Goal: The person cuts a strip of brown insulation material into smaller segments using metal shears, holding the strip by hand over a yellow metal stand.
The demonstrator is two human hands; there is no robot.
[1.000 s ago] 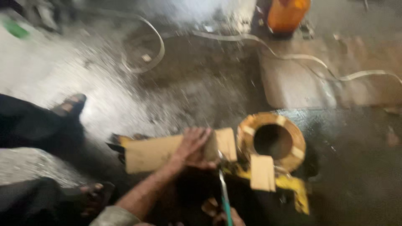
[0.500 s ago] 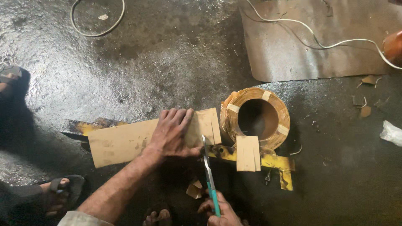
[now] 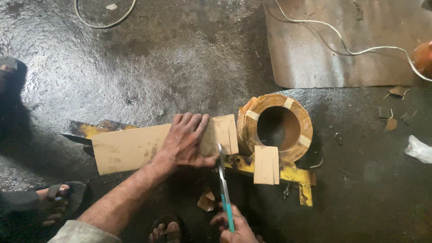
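Nearest to us, at the bottom edge, our right hand (image 3: 236, 227) is clenched around the teal handles of a pair of scissors (image 3: 223, 180), the blades pointing away from us so that their tips meet the near edge of the cardboard strip (image 3: 130, 148). Just left of the blades lies a small cardboard offcut (image 3: 206, 200) on the dark floor (image 3: 180, 67), with a sandalled foot (image 3: 164, 227) beside it.

A little farther, our left hand (image 3: 186, 141) lies flat, fingers spread, pressing the strip down; that seems to keep the thin board from sliding or buckling under the blades. The strip rests across a yellow metal frame (image 3: 288, 173), which lifts it off the floor and appears to give the scissors room beneath. Its right end already carries parallel slits.

To the right, a separate slit cardboard piece (image 3: 266, 164) lies on the frame, touching a tape-bound coil ring (image 3: 275, 127), close at hand.

Farthest off, a metal sheet (image 3: 324, 49) lies under a white cable (image 3: 342, 42).
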